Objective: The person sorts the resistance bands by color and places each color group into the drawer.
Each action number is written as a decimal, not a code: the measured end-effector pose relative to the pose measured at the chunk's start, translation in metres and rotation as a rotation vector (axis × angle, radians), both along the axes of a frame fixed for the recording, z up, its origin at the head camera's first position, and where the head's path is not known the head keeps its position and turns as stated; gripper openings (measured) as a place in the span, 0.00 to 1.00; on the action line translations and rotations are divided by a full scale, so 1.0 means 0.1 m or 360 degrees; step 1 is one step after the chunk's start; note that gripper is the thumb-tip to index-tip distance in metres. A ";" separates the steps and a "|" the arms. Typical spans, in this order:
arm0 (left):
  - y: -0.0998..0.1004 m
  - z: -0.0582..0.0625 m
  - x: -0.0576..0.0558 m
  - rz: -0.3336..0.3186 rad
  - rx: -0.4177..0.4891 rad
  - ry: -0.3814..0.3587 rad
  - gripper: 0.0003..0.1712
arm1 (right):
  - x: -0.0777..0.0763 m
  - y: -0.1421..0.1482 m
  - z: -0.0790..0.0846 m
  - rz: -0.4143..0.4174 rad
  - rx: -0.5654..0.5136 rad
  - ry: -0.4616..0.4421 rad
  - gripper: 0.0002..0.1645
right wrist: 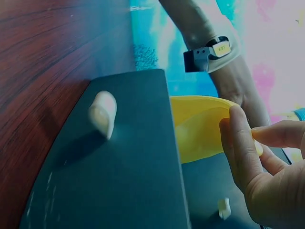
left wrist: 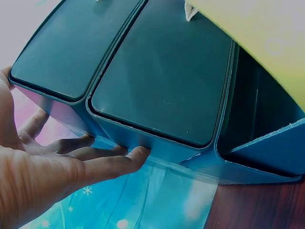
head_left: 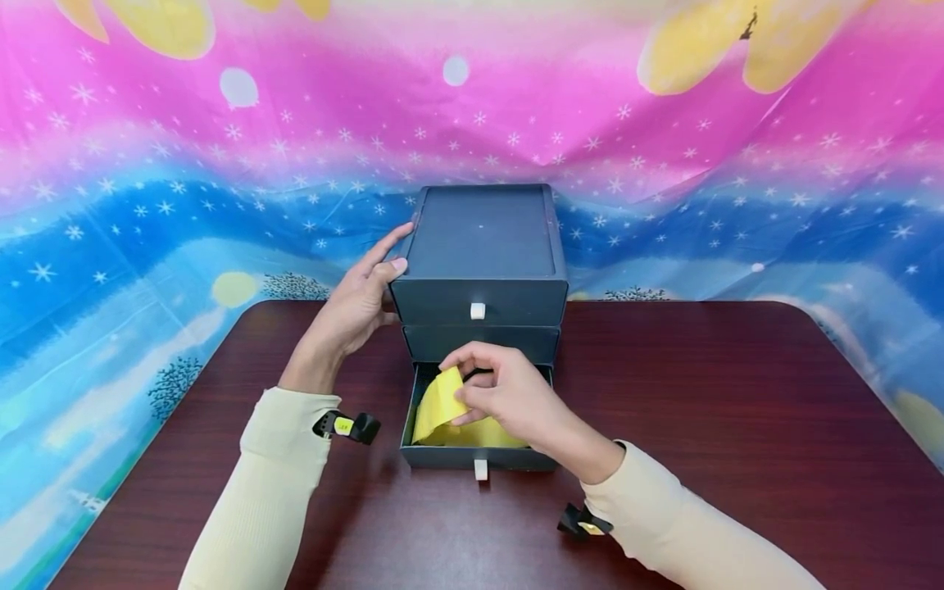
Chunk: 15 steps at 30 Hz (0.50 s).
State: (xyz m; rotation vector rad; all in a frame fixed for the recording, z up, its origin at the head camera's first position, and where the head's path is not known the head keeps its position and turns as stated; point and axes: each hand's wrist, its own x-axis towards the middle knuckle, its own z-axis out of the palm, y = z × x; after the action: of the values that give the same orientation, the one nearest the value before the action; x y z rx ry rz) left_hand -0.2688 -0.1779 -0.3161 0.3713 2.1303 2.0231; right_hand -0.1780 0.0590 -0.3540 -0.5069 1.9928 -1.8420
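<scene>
A dark grey three-drawer box [head_left: 483, 233] stands on the table, its bottom drawer [head_left: 409, 447] pulled out. My left hand [head_left: 350, 307] lies against the left side of the box, thumb at the top edge. In the left wrist view its extended fingers [left wrist: 114, 162] touch the side wall. Over the pulled-out drawer, my right hand [head_left: 516, 401] pinches the edge of a thin yellow sheet [head_left: 438, 406] between thumb and fingers. The sheet [right wrist: 198, 131] curves upward there; more yellow lies on the drawer's floor. I cannot tell whether it is paper or cloth.
White knobs [head_left: 478, 311] stick out from the drawer fronts. The dark red-brown wooden table [head_left: 701, 410] spreads to both sides. Behind it hangs a pink and blue patterned cloth [head_left: 295, 164]. Each wrist wears a black strap device [head_left: 347, 426].
</scene>
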 end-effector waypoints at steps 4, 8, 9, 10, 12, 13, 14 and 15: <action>0.00 0.00 0.00 0.0000 0.0003 -0.0003 0.31 | 0.00 0.13 -0.05 -0.0057 0.0087 0.0026 0.21; 0.00 0.01 0.00 -0.0005 0.0016 -0.0006 0.31 | 0.01 0.25 -0.10 -0.0120 0.0144 0.0008 0.21; 0.00 0.01 0.00 -0.0005 0.0017 -0.0006 0.31 | 0.01 0.28 -0.12 -0.0133 0.0157 0.0000 0.21; 0.00 0.01 0.00 -0.0004 0.0016 -0.0006 0.31 | 0.02 0.31 -0.13 -0.0145 0.0170 -0.0010 0.21; 0.00 0.01 0.00 -0.0005 0.0013 -0.0006 0.31 | 0.02 0.35 -0.14 -0.0162 0.0193 -0.0030 0.20; 0.00 0.01 0.00 -0.0005 0.0009 -0.0004 0.31 | 0.02 0.37 -0.15 -0.0170 0.0211 -0.0034 0.20; 0.00 0.00 0.00 -0.0004 0.0007 -0.0003 0.31 | 0.02 0.39 -0.16 -0.0180 0.0232 -0.0038 0.19; 0.00 0.00 0.00 -0.0004 0.0005 -0.0001 0.31 | 0.02 0.41 -0.17 -0.0188 0.0253 -0.0038 0.19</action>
State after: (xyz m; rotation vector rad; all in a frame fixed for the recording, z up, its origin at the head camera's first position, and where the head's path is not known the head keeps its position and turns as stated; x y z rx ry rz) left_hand -0.2685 -0.1780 -0.3157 0.3739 2.1256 2.0250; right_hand -0.1763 0.0997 -0.3713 -0.3253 2.1723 -1.7283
